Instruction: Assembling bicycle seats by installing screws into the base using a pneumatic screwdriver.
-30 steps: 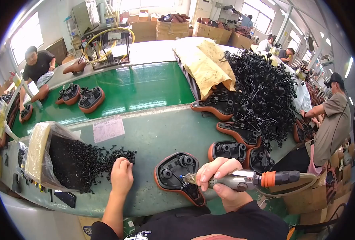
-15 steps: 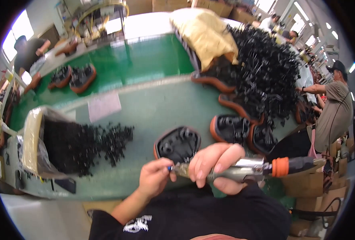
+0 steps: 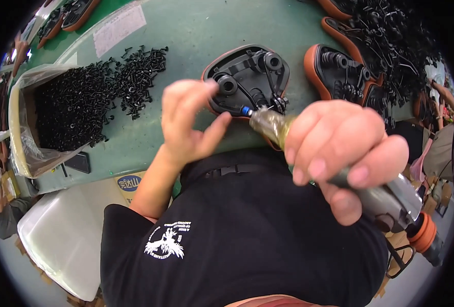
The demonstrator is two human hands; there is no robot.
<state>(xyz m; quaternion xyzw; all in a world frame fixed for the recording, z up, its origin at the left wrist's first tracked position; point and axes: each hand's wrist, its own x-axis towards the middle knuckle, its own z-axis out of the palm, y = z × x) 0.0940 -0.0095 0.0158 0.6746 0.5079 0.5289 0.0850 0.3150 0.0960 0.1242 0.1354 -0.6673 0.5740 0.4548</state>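
My right hand (image 3: 339,148) grips a grey power screwdriver (image 3: 391,204) with an orange rear end. Its taped nose and blue-collared bit (image 3: 245,110) point at the underside of a black bicycle saddle (image 3: 247,77) with a brown rim, lying upside down at the table's near edge. My left hand (image 3: 188,120) hovers just left of the bit, fingers curled and thumb reaching toward the tip. It is blurred, and I cannot tell whether a screw sits between the fingers.
A heap of small black screws (image 3: 135,77) spills from a plastic-lined box (image 3: 48,117) on the green table (image 3: 186,30) at left. More upturned saddles (image 3: 339,71) and a tangle of black wire rails (image 3: 391,36) lie at right. A grey seat (image 3: 63,240) stands lower left.
My left hand left the screw heap and came up to the screwdriver's tip. The view has dropped closer, and the bit now sits over the saddle's underside.
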